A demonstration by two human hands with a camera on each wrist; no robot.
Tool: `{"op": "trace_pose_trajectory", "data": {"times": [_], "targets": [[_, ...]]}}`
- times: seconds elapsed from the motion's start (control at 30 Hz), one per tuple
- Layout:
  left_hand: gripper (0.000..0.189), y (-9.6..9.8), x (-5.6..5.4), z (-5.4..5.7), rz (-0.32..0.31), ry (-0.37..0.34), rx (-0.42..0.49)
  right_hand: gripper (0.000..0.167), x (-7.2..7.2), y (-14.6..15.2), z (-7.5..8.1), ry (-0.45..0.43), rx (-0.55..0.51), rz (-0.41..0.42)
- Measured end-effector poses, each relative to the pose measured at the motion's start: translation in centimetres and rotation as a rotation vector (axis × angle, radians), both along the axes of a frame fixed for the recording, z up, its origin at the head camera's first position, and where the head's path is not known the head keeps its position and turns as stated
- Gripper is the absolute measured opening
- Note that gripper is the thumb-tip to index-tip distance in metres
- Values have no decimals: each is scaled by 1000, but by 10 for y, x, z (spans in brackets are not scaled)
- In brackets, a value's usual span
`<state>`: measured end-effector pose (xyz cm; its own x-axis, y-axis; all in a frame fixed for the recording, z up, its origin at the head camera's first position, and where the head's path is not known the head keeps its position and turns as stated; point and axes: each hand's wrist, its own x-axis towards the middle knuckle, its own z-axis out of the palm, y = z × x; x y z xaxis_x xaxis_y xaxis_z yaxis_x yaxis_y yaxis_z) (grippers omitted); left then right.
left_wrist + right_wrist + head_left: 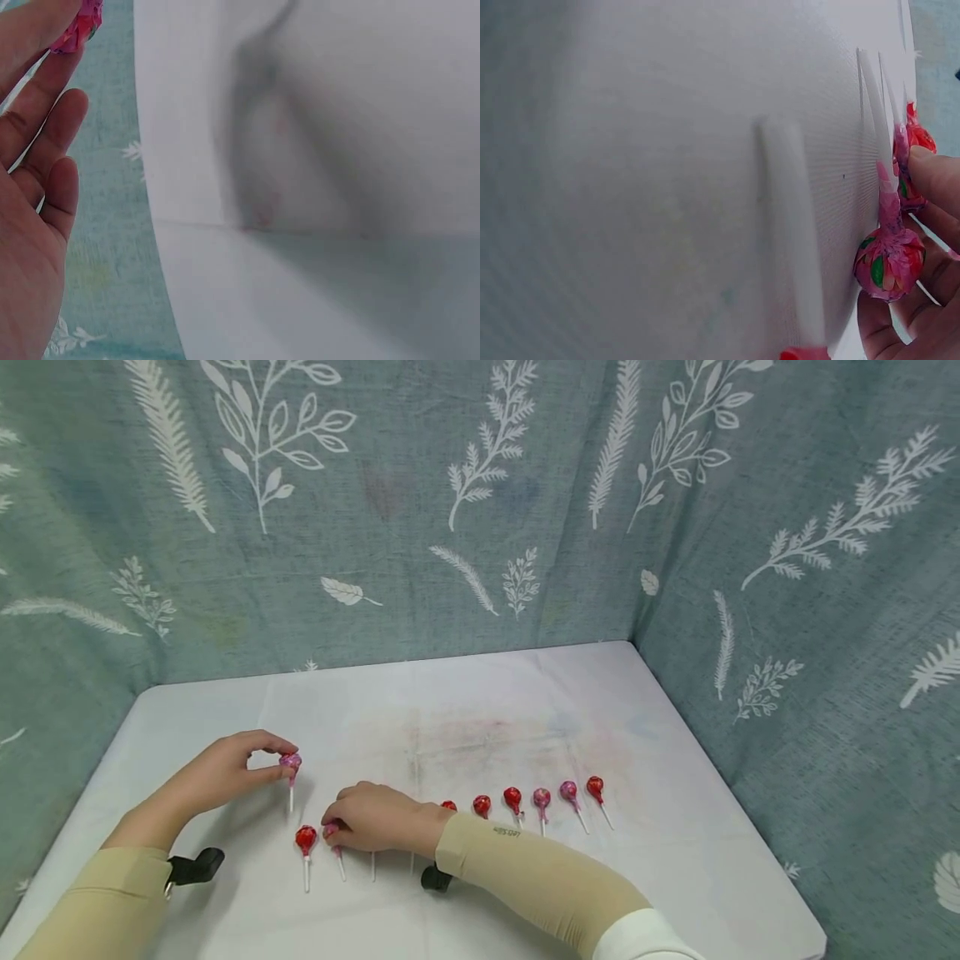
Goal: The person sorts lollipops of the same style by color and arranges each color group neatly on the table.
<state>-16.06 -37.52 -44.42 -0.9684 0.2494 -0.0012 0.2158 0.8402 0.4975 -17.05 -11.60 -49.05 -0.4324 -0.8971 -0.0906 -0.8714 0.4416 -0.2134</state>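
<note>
My left hand (228,772) pinches a pink-wrapped lollipop (290,762) by its head between thumb and fingers, its white stick pointing down. In the left wrist view, part of the same pink wrapper (84,28) shows at the fingertips. My right hand (378,818) reaches across to the left part of a row and pinches another pink lollipop (332,832). The right wrist view shows the thumb on that lollipop's wrapper (903,165), while a nearer pink lollipop (889,262) lies beside the other fingers. A red lollipop (306,837) lies just left of the right hand.
Several more red and pink lollipops, including a red one (595,787) at the right end, lie in a row on the white table (465,693). My right forearm hides part of that row. A green leaf-patterned cloth (405,510) hangs behind and to the right.
</note>
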Motion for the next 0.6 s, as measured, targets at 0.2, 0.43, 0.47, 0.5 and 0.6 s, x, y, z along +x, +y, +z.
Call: {"op": "trace_pose_trajectory", "data": {"times": [0.2,0.43,0.47,0.5,0.6], "targets": [[46,2,-23,2,-14,3,10,26,0,0,-1,-12,-5,-5],[49,4,-54,2,-17,-34,1,27,-1,1,0,-24,0,-6],[50,4,-59,2,-20,-39,-4,27,-1,1,1,-25,2,-9],[51,6,-63,1,-22,-47,-7,27,-1,1,1,-26,4,-12],[51,9,-77,1,-30,-63,-11,28,-2,2,1,-28,8,-20]]}}
